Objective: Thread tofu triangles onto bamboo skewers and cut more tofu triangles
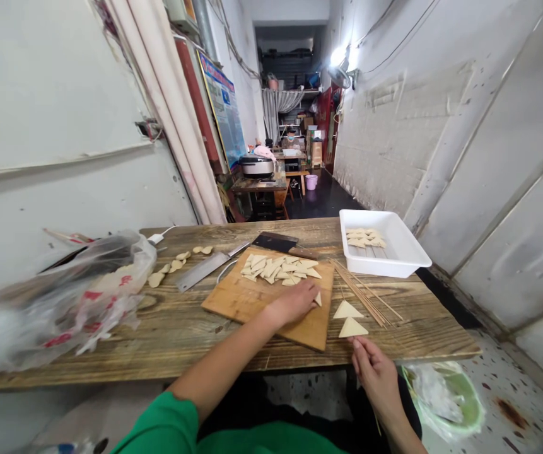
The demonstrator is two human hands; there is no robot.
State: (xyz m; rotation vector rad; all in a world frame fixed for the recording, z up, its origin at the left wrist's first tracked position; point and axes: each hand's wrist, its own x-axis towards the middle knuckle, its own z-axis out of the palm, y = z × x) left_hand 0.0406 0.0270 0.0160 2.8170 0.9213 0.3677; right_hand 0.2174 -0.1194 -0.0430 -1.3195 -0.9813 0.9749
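Head view: two pale triangles (353, 328) threaded on one skewer (342, 291), right at the fingertips of the right hand (378, 372), pinching the stick. Left hand (299, 301) down over one cutting board (247, 301), beside a single triangle (318, 299); cannot tell whether gripping. Just beyond the left hand, a heap of triangles (280, 268), too overlapped to count; farther out, two cleavers (207, 271). Ahead of the right hand, loose skewers (363, 296), too bunched to count, then one white tray (408, 252) on the worktop (167, 340).

Wood, plastic, metal
Rough-grained wooden table (167, 340), smooth wooden board (233, 296), glossy plastic bag (105, 291), smooth plastic tray (387, 268), satiny metal cleaver (204, 271); the triangles (353, 328) look matt
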